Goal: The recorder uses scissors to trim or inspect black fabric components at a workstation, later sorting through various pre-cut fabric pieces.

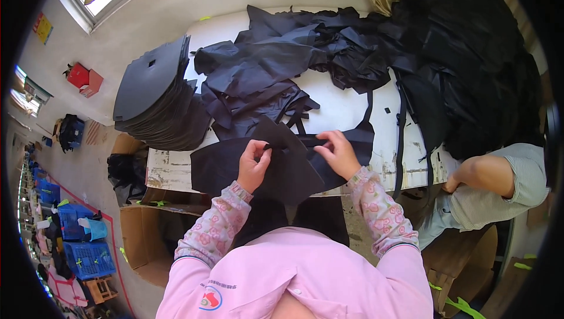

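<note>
In front of me at the table's near edge, a stiff black panel (291,175) lies tilted over a spread piece of black fabric (217,166). My left hand (254,165) is closed in a pinch on a small dark part at the panel's left side. To the right, my right hand (339,152) pinches a black strip at the panel's other side, thumb and fingers together. A narrow strap (369,110) rises from the fabric's right end. Exactly how panel and fabric meet under my fingers is hidden.
A tall stack of dark grey panels (150,84) stands at the left of the white table (338,87). Crumpled black fabric (258,60) covers its back, with a big heap (464,54) at right. A co-worker's arm (484,175) is close on the right. Cardboard boxes (141,242) stand below.
</note>
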`<state>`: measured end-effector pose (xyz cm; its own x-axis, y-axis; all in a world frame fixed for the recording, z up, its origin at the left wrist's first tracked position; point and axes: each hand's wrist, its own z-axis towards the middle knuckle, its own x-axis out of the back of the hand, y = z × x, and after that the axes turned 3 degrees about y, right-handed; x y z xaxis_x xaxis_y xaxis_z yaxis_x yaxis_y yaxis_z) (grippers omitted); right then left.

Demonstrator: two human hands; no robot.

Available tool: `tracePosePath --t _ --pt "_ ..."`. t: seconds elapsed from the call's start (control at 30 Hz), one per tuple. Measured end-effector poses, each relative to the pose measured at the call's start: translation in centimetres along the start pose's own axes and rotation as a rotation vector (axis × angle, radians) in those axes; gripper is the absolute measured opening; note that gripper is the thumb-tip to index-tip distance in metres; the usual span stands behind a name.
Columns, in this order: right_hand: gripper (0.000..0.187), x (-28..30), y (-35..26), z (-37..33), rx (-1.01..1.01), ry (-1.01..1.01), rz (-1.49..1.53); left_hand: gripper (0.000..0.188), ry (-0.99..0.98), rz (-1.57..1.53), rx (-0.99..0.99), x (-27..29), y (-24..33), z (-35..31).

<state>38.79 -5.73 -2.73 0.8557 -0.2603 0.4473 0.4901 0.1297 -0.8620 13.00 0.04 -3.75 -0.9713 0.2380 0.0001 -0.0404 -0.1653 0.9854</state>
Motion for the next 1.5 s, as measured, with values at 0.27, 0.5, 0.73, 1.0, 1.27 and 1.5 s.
tracePosePath --t 0.27,0.5,0.73,1.0,1.27,1.5 --pt "0.041 4.2 -1.9 -1.3 -0.563 -0.274 0.424 0.010 -0.031 0.027 -0.004 -0.5 -1.7 -0.6" --pt "0.045 1.0 -0.8 -0.2 -0.408 -0.400 0.301 0.008 0.023 -0.145 0.011 0.4 1.8 0.6" --pt "0.022 5.2 2.5 4.7 -0.478 -0.364 0.321 0.006 0.288 -0.223 0.010 9.8 9.1 0.3" --pt "0.019 7.0 8.2 2.6 -0.431 -0.249 0.096 0.015 0.672 -0.114 0.156 27.8 2.0 -1.7" --pt "0.022 8.2 3.3 0.4 -0.335 -0.179 0.121 0.033 -0.394 0.561 -0.296 4.4 6.4 4.7" --pt "0.020 8.1 -0.1 -1.1 -0.303 -0.121 0.123 0.047 -1.073 0.330 0.348 -5.1 1.7 10.3"
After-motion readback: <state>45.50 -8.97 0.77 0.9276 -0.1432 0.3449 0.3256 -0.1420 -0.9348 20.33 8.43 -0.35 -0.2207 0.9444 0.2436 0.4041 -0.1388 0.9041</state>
